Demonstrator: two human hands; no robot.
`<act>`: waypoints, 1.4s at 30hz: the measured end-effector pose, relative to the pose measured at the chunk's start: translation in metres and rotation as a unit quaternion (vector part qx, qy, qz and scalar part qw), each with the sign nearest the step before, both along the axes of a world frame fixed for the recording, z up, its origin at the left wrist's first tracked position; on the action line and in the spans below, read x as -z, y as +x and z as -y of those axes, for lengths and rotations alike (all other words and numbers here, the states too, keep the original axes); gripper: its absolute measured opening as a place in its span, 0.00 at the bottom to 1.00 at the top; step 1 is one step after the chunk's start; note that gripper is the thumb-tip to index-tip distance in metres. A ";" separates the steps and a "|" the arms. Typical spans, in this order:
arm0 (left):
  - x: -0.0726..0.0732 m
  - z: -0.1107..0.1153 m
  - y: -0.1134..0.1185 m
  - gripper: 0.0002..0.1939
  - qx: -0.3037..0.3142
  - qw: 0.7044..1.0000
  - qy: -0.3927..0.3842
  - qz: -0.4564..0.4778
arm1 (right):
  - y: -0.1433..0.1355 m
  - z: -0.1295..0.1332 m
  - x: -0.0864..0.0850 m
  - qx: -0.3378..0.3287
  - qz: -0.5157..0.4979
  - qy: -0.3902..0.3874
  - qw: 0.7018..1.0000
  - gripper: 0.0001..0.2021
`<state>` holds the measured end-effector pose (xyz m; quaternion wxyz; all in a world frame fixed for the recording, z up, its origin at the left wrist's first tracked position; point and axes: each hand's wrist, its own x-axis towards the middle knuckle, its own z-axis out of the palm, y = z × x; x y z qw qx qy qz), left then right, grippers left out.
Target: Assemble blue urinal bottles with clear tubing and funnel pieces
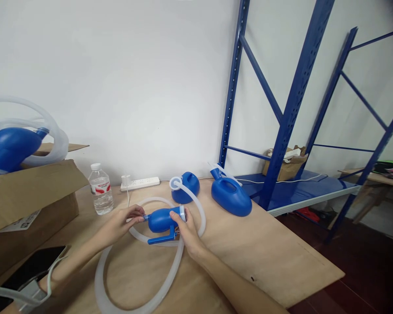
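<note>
A small blue bottle-shaped plastic piece with a handle (161, 220) lies nearly level above the tabletop. At its narrow left end, the fingertips of my left hand (131, 217) pinch the tip. Its wide white-rimmed end is in my right hand (188, 231), thumb on top and fingers behind. A long translucent hose (101, 279) loops on the table beneath and around my hands. Part of this hose runs from the round white cap of a blue jug (190, 187) behind the piece. Where the hose meets the piece, I cannot tell.
Another blue jug (231, 198) sits to the right on the wooden table (275, 253). Leftward are a water bottle (101, 189), a power strip (140, 183), a phone (36, 266) and a cardboard box (36, 187) with blue jugs and hose. Blue metal shelving (288, 109) stands at right.
</note>
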<state>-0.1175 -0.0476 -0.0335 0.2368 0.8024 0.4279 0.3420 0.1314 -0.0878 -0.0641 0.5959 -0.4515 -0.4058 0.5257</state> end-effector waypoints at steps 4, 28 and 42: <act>-0.007 0.001 -0.003 0.21 0.000 0.997 -0.069 0.031 | 0.000 0.002 -0.002 0.006 -0.007 0.003 1.000 0.36; 0.000 0.005 0.017 0.20 -0.079 0.996 0.034 0.024 | 0.000 0.000 0.000 0.010 -0.002 0.009 1.000 0.32; -0.010 -0.005 0.010 0.27 -0.042 0.971 -0.209 0.107 | 0.000 0.003 0.002 0.005 0.010 0.003 1.000 0.36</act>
